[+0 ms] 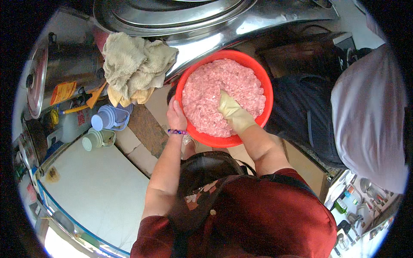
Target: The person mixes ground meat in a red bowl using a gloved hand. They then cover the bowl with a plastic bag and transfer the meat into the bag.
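Observation:
A red plastic basin (270,96) full of pink minced meat (206,103) is in front of me. My left hand (176,114), bare with a beaded bracelet (177,132) at the wrist, holds the basin's left side by the rim. My right hand (230,108) wears a pale yellow glove and is pushed into the middle of the meat. The meat covers its fingers, so their grip cannot be seen.
Beyond the basin stands a shiny metal cooker (200,48), with beige cloths (135,64) draped at its left. Plastic measuring jugs (109,117) sit near a white tabletop (96,190). Another person in a light shirt (364,119) is close on the right.

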A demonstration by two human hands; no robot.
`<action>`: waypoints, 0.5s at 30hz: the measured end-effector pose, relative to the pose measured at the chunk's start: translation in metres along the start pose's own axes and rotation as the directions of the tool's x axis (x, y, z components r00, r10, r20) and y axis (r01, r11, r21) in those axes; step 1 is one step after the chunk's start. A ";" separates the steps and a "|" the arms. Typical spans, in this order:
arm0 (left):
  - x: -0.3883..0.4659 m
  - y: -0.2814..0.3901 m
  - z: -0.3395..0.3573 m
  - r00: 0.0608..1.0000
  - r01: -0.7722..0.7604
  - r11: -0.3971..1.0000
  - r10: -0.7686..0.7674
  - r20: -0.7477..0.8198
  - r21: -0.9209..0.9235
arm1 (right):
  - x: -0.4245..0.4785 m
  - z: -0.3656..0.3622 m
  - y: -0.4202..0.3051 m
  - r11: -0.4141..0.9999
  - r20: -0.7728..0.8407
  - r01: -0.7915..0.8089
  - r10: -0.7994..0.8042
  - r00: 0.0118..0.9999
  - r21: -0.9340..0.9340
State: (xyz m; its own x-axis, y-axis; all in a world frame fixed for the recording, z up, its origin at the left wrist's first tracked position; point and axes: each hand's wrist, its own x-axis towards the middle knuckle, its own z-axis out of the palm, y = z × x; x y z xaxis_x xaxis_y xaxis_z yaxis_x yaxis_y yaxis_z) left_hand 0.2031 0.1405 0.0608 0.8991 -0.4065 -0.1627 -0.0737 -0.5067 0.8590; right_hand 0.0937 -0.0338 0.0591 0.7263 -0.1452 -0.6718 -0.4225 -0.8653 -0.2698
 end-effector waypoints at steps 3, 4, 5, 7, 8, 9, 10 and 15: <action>-0.001 0.003 0.002 0.999 -0.025 0.999 0.024 -0.028 -0.023 | -0.002 -0.001 -0.001 0.719 -0.078 -0.278 0.418 0.905 0.638; -0.001 0.005 0.003 0.999 -0.019 0.999 0.018 -0.034 -0.031 | -0.004 -0.003 -0.002 0.749 -0.076 -0.289 0.411 0.909 0.596; -0.001 0.007 0.003 0.999 -0.012 0.999 0.010 -0.042 -0.037 | -0.009 -0.008 -0.008 0.777 -0.072 -0.298 0.402 0.913 0.554; -0.002 0.010 0.003 0.999 -0.026 1.000 0.026 -0.040 -0.006 | -0.025 -0.019 -0.018 0.827 -0.062 -0.315 0.386 0.921 0.466; -0.002 0.011 0.001 0.998 -0.029 1.000 0.029 -0.047 0.009 | -0.033 -0.024 -0.021 0.869 -0.159 -0.183 0.283 0.946 0.459; -0.003 0.014 0.001 0.999 -0.008 1.000 0.008 -0.041 -0.002 | -0.048 -0.030 -0.020 0.895 -0.255 -0.057 0.187 0.949 0.442; -0.005 0.016 0.000 0.999 0.018 1.000 -0.019 -0.037 -0.011 | -0.063 -0.035 -0.022 0.909 -0.343 0.071 0.082 0.936 0.411; -0.016 0.020 0.002 0.986 0.094 0.996 -0.093 -0.139 0.001 | -0.107 -0.011 -0.025 0.386 -0.423 0.220 0.591 0.687 0.896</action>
State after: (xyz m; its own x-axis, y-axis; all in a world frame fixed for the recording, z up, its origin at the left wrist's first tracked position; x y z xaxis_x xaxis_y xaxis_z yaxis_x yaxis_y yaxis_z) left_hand 0.1860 0.1354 0.0791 0.9532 -0.2478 -0.1730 0.0110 -0.5436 0.8393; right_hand 0.0324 -0.0015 0.1452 0.4785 -0.8140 -0.3294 -0.4893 0.0644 -0.8698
